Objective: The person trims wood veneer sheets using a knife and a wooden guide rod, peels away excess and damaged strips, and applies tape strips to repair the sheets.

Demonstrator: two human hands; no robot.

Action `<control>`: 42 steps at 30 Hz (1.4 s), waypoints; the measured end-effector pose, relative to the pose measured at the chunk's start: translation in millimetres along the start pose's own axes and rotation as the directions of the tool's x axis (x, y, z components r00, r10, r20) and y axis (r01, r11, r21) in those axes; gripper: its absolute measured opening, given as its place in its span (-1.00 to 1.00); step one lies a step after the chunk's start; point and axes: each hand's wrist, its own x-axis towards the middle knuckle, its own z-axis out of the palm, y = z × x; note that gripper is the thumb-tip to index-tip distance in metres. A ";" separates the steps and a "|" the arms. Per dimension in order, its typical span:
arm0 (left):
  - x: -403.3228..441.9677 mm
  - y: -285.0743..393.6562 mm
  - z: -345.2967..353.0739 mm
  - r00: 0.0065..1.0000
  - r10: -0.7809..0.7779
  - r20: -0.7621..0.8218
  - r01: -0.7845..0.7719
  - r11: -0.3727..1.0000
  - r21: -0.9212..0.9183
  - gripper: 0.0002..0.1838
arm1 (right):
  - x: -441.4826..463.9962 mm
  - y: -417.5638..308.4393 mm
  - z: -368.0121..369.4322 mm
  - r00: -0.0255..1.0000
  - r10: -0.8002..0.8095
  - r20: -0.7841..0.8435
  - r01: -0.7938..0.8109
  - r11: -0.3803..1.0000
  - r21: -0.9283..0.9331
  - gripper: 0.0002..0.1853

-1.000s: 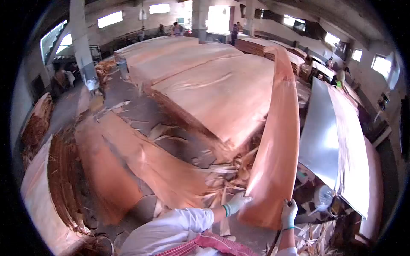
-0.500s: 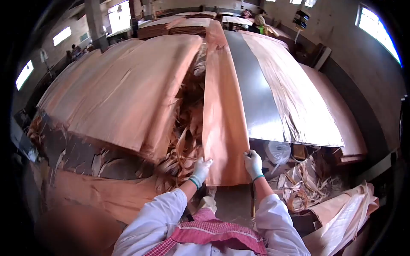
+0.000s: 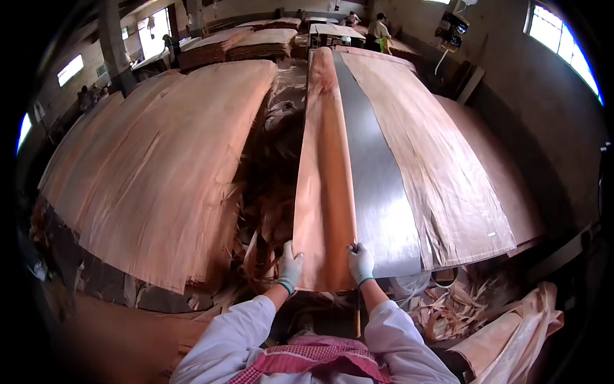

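Observation:
A long strip of reddish wood veneer [image 3: 325,185] stretches away from me, its near end held up between my hands. My left hand [image 3: 291,267], in a white glove, is closed on the strip's near left corner. The near right corner is gripped by my gloved right hand [image 3: 361,262]. A thin stick-like thing [image 3: 357,315] shows just below the right hand; whether that hand holds it I cannot tell. To the right of the strip lies a smooth grey metal surface [image 3: 384,192], with a pale, split veneer sheet [image 3: 441,173] over its right part.
A wide stack of veneer sheets [image 3: 173,166] stands on the left. Torn veneer scraps [image 3: 262,237] fill the gap beside it, and more scraps [image 3: 451,310] lie at lower right near a folded sheet [image 3: 518,333]. Farther back are more stacks [image 3: 262,45] and a person [image 3: 378,32].
Both hands, still gripping the veneer strip, have shifted slightly left and toward me in view. The view has moved, and the pale sheet and metal surface now appear nearer.

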 end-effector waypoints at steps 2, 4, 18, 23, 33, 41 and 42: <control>15.9 -2.6 3.8 0.996 -0.067 0.066 0.063 0.996 0.067 -0.69 | 14.1 -3.1 5.0 1.000 0.006 -0.006 -0.006 1.000 0.000 -0.64; 31.8 -8.5 6.2 0.968 -0.200 0.154 0.173 0.970 0.171 -0.69 | 25.9 -6.0 6.0 1.000 0.006 -0.012 -0.005 1.000 0.007 -0.65; 24.3 192.6 93.5 0.796 0.254 0.549 -0.254 0.964 -0.078 -0.66 | 118.9 -47.9 -100.6 0.972 -0.163 0.167 0.081 0.907 0.413 -0.51; -29.8 176.4 85.3 0.727 0.273 0.630 -0.286 0.955 -0.083 -0.56 | 138.8 5.8 -159.7 0.989 -0.145 -0.012 0.142 0.947 0.288 -0.79; -121.5 55.2 146.6 0.239 -0.284 0.929 0.892 0.443 -0.094 -0.70 | 156.2 124.0 -170.6 0.993 0.053 -0.103 -0.021 0.958 0.286 -0.81; -89.7 95.2 97.2 0.489 -0.310 0.816 0.749 0.629 -0.209 -0.56 | 158.7 63.7 -185.1 0.987 -0.098 0.128 0.035 0.906 0.421 -0.81; -98.8 102.9 88.2 0.458 -0.341 0.821 0.816 0.528 -0.235 -0.51 | 157.6 47.1 -191.6 0.983 -0.099 0.157 0.016 0.888 0.459 -0.81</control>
